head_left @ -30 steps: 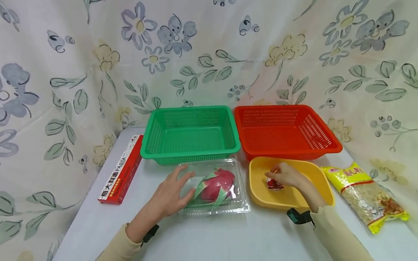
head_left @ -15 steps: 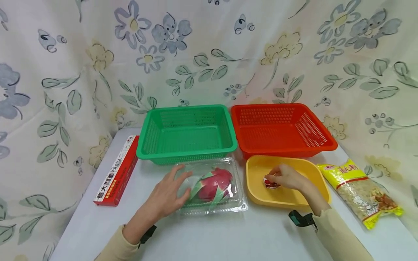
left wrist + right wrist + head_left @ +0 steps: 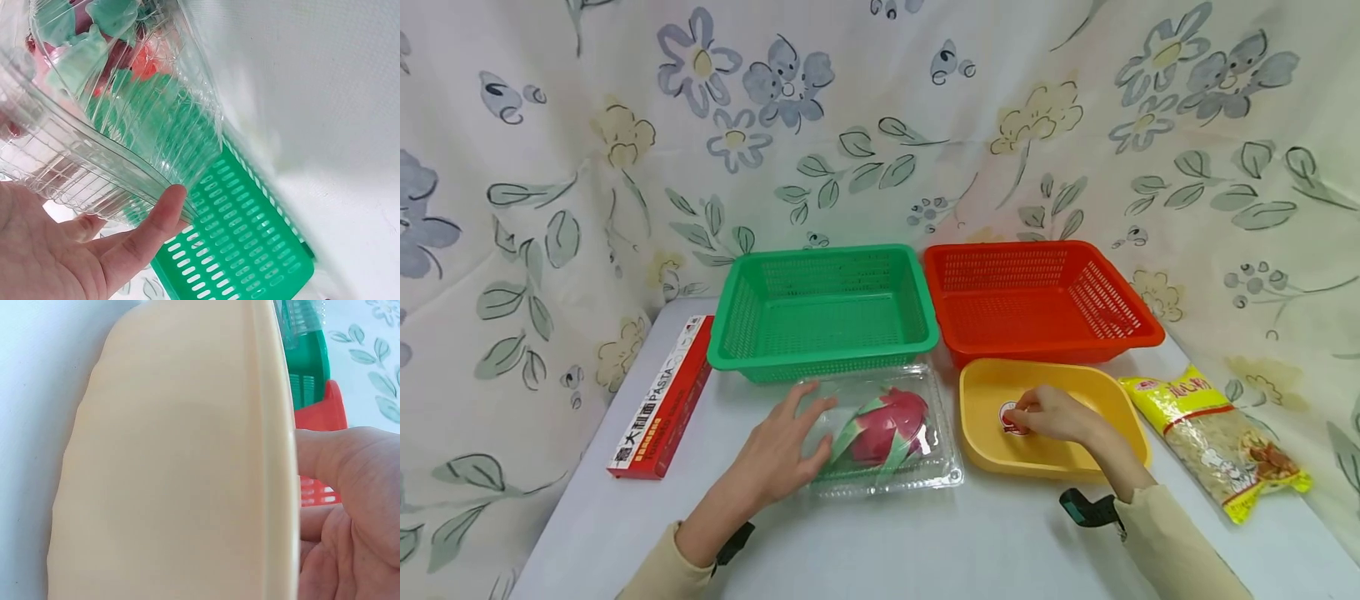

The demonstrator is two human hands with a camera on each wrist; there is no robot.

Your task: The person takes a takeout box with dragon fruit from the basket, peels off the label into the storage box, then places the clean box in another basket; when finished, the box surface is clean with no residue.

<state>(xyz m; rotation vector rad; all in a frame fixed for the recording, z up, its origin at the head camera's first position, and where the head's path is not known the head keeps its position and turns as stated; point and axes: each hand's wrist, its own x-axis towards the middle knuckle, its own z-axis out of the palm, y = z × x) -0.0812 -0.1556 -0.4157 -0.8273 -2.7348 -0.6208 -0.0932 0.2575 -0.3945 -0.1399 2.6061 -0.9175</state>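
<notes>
On the white table, a clear plastic clamshell box [image 3: 936,477] holds a pink dragon fruit [image 3: 891,429] with green scales. My left hand [image 3: 778,454] is at the box's left side, fingers spread. In the left wrist view, one fingertip touches the box's clear rim [image 3: 125,165]. To the right, my right hand [image 3: 1052,414] reaches into a shallow yellow tray [image 3: 1112,400], fingers bent. Its fingertips are right at a round red-and-white label [image 3: 1009,414] on the tray floor, partly covering it. I cannot tell whether they pinch it; in the right wrist view, the tray's wall [image 3: 169,450] hides them.
Behind the box stands a green basket [image 3: 827,321], and beside it a red basket [image 3: 1037,308]. A red pasta box [image 3: 662,408] lies at the left. At the right lies a yellow-ended clear food bag [image 3: 1213,442]. A floral curtain [image 3: 880,125] hangs behind.
The head view has shifted slightly, so everything sits further left. My right fingertips have moved lower over the label and cover more of its right side. My left hand stays at the box.
</notes>
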